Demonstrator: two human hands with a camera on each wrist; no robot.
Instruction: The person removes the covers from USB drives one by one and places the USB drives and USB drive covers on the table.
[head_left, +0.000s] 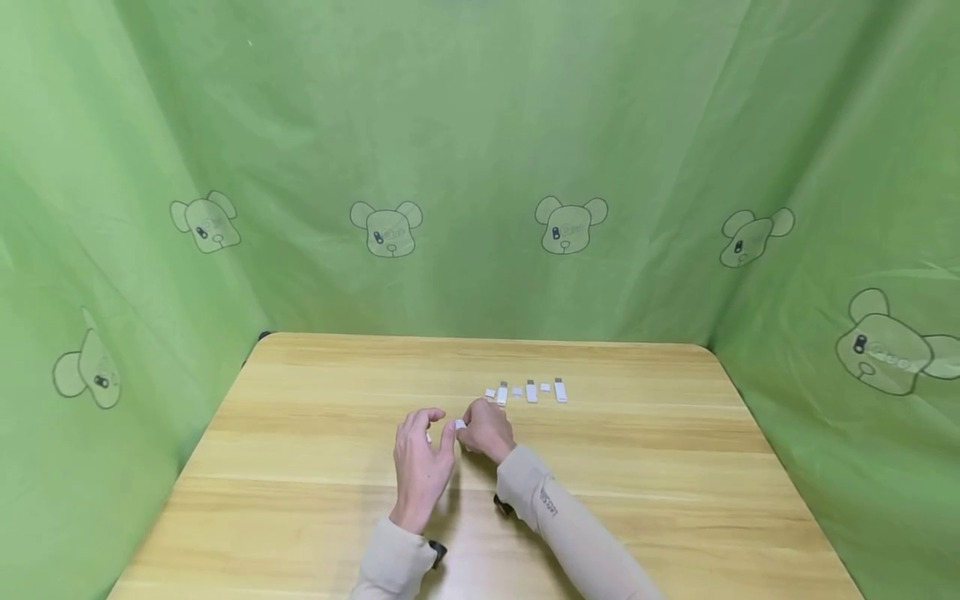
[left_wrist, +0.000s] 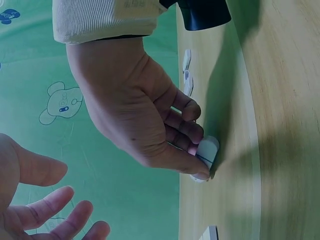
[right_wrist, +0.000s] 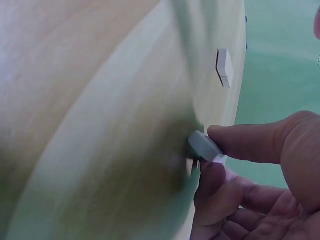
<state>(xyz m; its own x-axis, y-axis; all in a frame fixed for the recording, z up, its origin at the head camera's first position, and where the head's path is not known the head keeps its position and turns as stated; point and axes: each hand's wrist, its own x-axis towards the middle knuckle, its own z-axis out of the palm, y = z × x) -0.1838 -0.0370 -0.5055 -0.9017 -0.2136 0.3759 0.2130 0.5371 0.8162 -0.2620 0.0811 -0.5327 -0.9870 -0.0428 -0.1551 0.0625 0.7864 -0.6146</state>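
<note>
My right hand [head_left: 487, 429] pinches a small white USB stick [left_wrist: 207, 150] between thumb and fingers, just above the table or touching it; a seam crosses its body in the left wrist view. In the right wrist view its rounded end juts out past the thumb. My left hand [head_left: 423, 467] is just to the left, fingers spread and loosely bent, holding nothing. Beside its thumb lies another white stick [right_wrist: 225, 67], mostly hidden by the hand in the head view.
Behind my right hand, uncapped USB sticks [head_left: 532, 392] lie in a row, metal plugs facing away, with small white caps [head_left: 517, 392] between them. The wooden table [head_left: 315, 383] ends at a green curtain [head_left: 480, 292] on the far side and both flanks.
</note>
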